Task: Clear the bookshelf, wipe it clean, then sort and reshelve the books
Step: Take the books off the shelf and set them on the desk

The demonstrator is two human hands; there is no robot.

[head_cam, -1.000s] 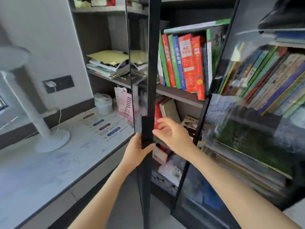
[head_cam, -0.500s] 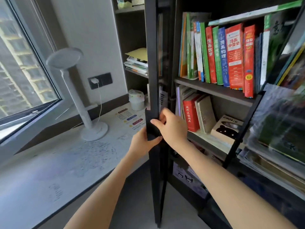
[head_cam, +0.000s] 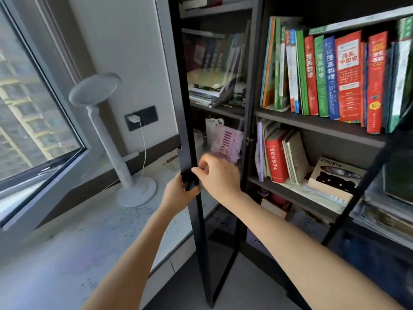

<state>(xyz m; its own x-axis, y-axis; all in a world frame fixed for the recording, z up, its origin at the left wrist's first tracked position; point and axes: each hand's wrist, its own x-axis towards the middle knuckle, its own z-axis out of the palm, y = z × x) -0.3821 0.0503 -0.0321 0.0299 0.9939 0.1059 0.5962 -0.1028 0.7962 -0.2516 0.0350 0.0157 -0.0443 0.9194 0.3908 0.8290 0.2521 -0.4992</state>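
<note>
While both of your hands meet at the glass door (head_cam: 193,97) of the bookshelf (head_cam: 312,123), that door stands ajar, its dark frame upright between the table (head_cam: 67,253) and the open shelves. Your left hand (head_cam: 175,194) grips the door's edge from the table side, with the thumb curled over the black handle (head_cam: 188,181). Your right hand (head_cam: 218,175) has its fingers curled, the fingertips on the same edge just above that handle. Books (head_cam: 348,79) stand upright in a full row on the upper shelf. A red dictionary (head_cam: 276,155) and a box marked "cookie" (head_cam: 335,175) sit on the shelf below. More books lie stacked behind the glass. A white lamp (head_cam: 125,157) rests on the table near the window (head_cam: 33,97).
</note>
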